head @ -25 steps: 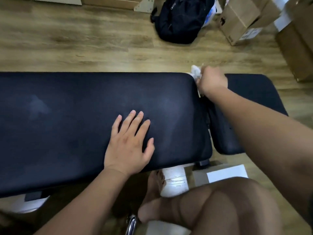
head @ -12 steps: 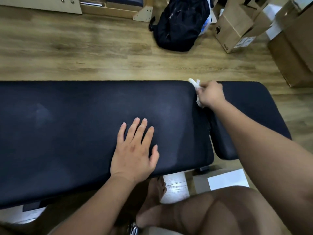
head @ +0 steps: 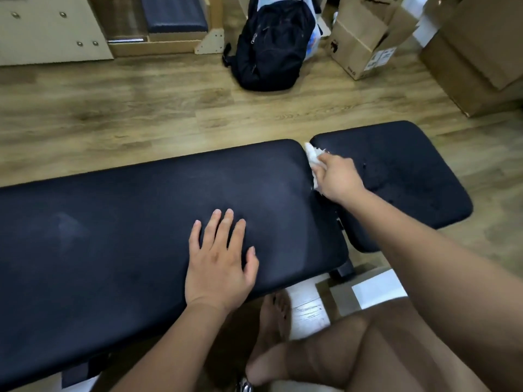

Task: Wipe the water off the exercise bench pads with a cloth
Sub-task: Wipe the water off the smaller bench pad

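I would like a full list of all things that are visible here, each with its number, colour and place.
long pad: one, black, centre and left
short pad: one, black, right of the long pad
cloth: one, white, at the gap between the pads
floor: one, wood brown, all around
backpack: one, black, on the floor beyond the pads
cardboard boxes: several, brown, top right
left hand: one, flat on the long pad
right hand: one, grips the cloth

Wood-plank floor (head: 141, 108) runs across the room. At its far edge a black backpack (head: 271, 49) sits between a wooden frame (head: 158, 46) holding a dark cushion (head: 172, 15) and cardboard boxes (head: 359, 43) on the right. A pale panel (head: 48, 32) with screw heads fills the far left.
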Demonstrator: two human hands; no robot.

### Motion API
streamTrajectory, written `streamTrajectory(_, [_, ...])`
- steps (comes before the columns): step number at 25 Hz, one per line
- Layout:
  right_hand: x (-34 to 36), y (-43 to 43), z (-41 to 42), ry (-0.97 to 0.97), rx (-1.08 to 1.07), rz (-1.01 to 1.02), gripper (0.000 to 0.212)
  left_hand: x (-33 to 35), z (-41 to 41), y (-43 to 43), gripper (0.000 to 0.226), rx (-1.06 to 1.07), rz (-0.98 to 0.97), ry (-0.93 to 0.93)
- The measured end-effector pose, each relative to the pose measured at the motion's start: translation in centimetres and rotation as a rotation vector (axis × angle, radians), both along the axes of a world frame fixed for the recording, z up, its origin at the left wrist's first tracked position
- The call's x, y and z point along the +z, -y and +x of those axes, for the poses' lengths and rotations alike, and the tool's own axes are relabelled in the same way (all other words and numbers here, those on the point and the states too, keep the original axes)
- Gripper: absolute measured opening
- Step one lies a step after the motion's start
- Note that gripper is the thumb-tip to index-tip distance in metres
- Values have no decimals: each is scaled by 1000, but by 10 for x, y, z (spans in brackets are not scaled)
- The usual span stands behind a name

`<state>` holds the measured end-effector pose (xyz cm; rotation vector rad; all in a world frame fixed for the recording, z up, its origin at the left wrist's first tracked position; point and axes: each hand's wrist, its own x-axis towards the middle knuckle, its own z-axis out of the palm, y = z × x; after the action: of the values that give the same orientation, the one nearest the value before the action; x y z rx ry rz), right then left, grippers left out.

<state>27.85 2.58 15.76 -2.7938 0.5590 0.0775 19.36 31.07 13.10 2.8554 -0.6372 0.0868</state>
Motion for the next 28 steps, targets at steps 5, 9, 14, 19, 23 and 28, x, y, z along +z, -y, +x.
streamTrajectory(5, [18,-9,-143,-21,60,27,9,3,-2,1,56,9,5,-7])
streamTrajectory(9, [11,1,-158,-240,-30,25,22,1,-1,2,57,16,15,-10])
streamTrajectory(14, [11,-18,-135,-227,-140,-12,15,0,-1,1,57,12,11,-2])
streamTrajectory(19, [33,-34,-176,-517,34,73,15,-1,-1,2,58,25,0,3])
streamTrajectory(23, [42,-29,-131,-670,94,-60,11,-4,-2,2,57,14,13,5])
streamTrajectory(28, [67,9,-100,-290,-132,-215,15,-2,-1,2,56,15,23,-8])
